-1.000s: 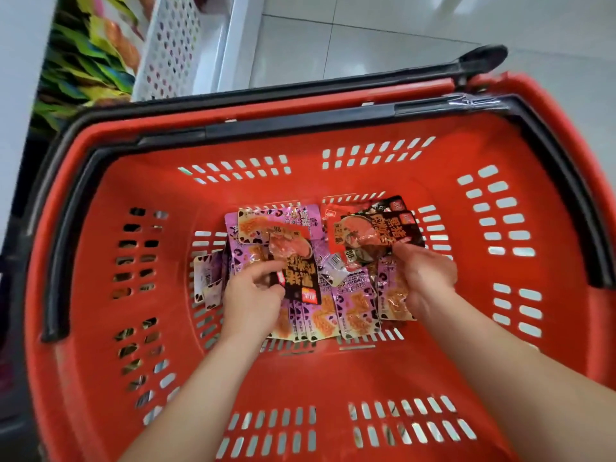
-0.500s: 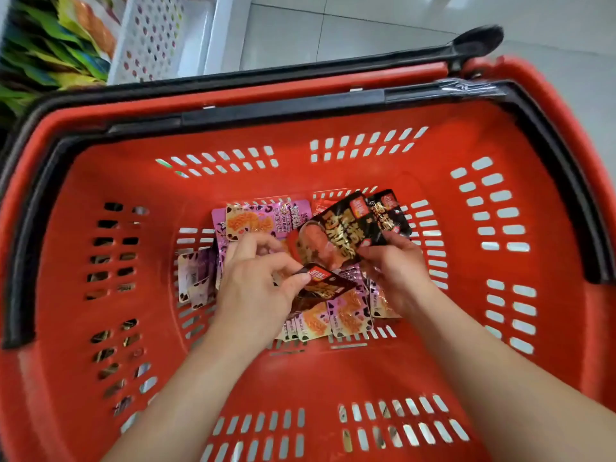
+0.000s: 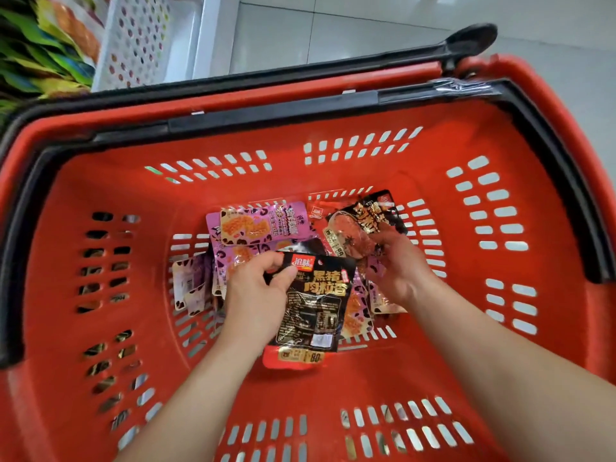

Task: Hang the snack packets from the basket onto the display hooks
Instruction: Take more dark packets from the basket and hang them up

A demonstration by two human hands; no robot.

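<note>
Low in the red basket (image 3: 300, 388), pinching a black packet (image 3: 313, 308) by its top corner with the left hand (image 3: 256, 295), just beyond gripping a red-and-black packet (image 3: 353, 228) in the curled right hand (image 3: 396, 268), purple packets (image 3: 256, 225) loose underneath. Could slip from so thin a pinch on slick film. Farther off, cannot make out any hooks; shelf display (image 3: 43, 45) blurred, cut off.

Left grip (image 3: 256, 295) and right grip (image 3: 400, 271) are bare hands on bare forearms (image 3: 200, 395).

Basket (image 3: 366, 388) cut by three edges, purple packets (image 3: 253, 225) partly under left hand (image 3: 256, 295) and black packet (image 3: 316, 305), red packet (image 3: 346, 235) partly under right hand (image 3: 400, 275)
</note>
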